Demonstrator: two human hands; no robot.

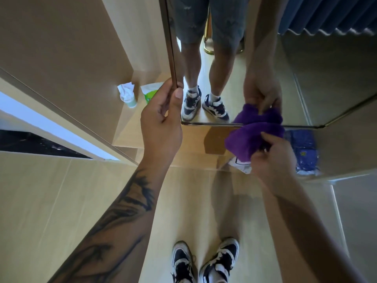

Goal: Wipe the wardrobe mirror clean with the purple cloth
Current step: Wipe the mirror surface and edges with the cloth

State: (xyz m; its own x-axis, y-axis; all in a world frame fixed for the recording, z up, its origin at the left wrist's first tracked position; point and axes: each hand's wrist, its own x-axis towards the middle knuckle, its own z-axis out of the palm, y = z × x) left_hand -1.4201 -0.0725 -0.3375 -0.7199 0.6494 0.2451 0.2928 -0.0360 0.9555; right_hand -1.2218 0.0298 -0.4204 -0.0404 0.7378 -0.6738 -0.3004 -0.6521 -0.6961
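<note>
**Q:** Hands, current state?

**A:** My left hand (pixel 163 119), centre of frame: fingers curled round the left edge of the mirror door (pixel 224 68), thumb lying flat on the glass side, fingertips wrapped behind the frame strip. It grips that edge near the door's lower corner. My right hand (pixel 273 158), right of centre: fingers and thumb pinch the purple cloth (pixel 253 139), which is bunched into a loose wad. Neither hand is spread wide.

**Q:** Where is the cloth relative to the glass?

**A:** At the bottom edge of the mirror, right of centre in the frame. The wad meets its own reflection at the lower rim, so it touches the glass there. The reflection of my right hand and cloth shows directly above.

**Q:** What does the mirror show?

**A:** My legs, denim shorts, white socks, dark-and-white sneakers (pixel 204 262). The real pair stands at the bottom centre of the frame on the pale wood floor (pixel 61 190).

**Q:** Anything else logged?

**A:** Left of centre, on the floor beyond the door: a small cup with white tissue (pixel 127 94) stuffed in it, and beside it a green-and-white wipes pack (pixel 150 92), partly hidden by my left hand. Right of frame, a blue patterned package (pixel 304 150) lies low beside the wardrobe. Upper right, a blue pleated curtain (pixel 326 15).
</note>
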